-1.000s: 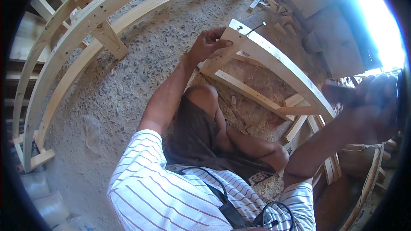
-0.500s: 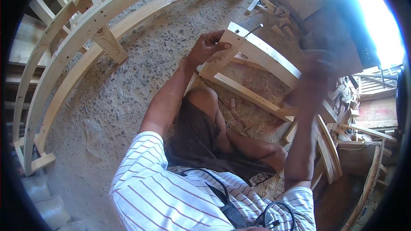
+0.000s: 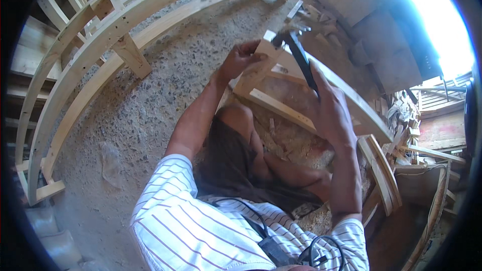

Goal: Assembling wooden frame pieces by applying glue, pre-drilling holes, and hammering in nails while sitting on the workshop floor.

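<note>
My right hand (image 3: pixel 332 110) is wrapped round the dark handle of a hammer (image 3: pixel 300 60). The hammer's head, slightly blurred, is over the near-left end of a curved wooden frame (image 3: pixel 346 93), where a nail stood half a second ago. That nail is hard to make out behind the head. At the same end, my left hand (image 3: pixel 242 61) is closed on the corner of the frame, its fingers on the upper edge and its thumb low on the face. The frame's lower rail (image 3: pixel 281 105) runs on the floor side, in front of my folded legs.
Large curved wooden frames (image 3: pixel 118 27) stand on the left. Curved pieces (image 3: pixel 379 173) lean at my right beside a wooden box (image 3: pixel 422 185). Wood offcuts (image 3: pixel 326 25) litter the far floor near dark panels (image 3: pixel 386 45). The floor (image 3: pixel 165 70) is rough and stony.
My right hand, blurred near the right side before, has swung left and down, bringing the hammer head to the frame's end by the nail. My left hand has kept its hold.
</note>
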`<state>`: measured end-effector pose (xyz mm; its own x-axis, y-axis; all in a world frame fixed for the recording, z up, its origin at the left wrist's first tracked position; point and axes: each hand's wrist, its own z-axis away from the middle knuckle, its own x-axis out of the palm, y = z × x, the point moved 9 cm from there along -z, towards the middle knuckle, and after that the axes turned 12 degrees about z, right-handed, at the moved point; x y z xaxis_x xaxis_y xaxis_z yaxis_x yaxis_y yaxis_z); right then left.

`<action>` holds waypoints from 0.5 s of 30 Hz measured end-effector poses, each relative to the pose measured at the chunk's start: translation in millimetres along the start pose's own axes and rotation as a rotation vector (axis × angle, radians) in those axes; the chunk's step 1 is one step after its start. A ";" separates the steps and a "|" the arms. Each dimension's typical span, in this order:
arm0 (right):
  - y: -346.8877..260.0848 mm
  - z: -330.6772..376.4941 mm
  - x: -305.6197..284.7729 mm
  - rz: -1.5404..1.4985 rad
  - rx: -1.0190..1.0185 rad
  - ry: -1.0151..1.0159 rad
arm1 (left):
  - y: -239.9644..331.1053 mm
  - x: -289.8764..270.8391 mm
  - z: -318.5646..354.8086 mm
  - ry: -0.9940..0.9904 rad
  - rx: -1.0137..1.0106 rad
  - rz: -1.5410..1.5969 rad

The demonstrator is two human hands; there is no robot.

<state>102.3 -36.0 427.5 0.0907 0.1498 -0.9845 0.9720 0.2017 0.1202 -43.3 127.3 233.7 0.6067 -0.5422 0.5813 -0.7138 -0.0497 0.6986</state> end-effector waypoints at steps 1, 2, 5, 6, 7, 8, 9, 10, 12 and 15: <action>4.1 7.0 -7.9 -0.169 -0.046 0.119 | 2.5 0.3 -0.9 0.004 0.022 -0.037; 10.5 19.8 -17.0 -0.291 -0.052 0.231 | 3.3 -0.4 1.5 0.029 0.028 -0.054; 41.9 47.1 -36.1 -0.680 0.160 0.316 | 3.0 3.1 -0.2 0.041 -0.012 -0.039; 46.8 53.4 -45.9 -0.669 0.223 0.336 | 3.2 4.6 -1.2 0.037 -0.027 -0.045; 51.6 61.3 -63.8 -0.700 0.263 0.454 | 5.3 7.1 -3.5 0.018 -0.024 -0.036; 54.3 67.0 -79.6 -0.717 0.281 0.551 | 7.1 8.9 -6.5 0.007 -0.023 -0.029; 57.8 70.6 -89.0 -0.722 0.310 0.578 | 9.0 11.1 -10.1 -0.009 -0.024 -0.022; 58.4 72.0 -96.6 -0.734 0.296 0.588 | 7.8 13.1 -12.5 -0.022 -0.055 -0.142; 59.9 73.9 -99.4 -0.747 0.258 0.571 | 7.3 16.8 -15.2 -0.031 -0.089 -0.262; 71.3 79.4 -85.4 -0.654 0.310 0.516 | 9.3 16.7 -15.8 0.040 -0.106 -0.413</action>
<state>181.1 -111.3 510.0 -0.5395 0.5292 -0.6549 0.8168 0.1401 -0.5597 -34.2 131.1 256.5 0.8486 -0.4619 0.2577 -0.3692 -0.1683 0.9140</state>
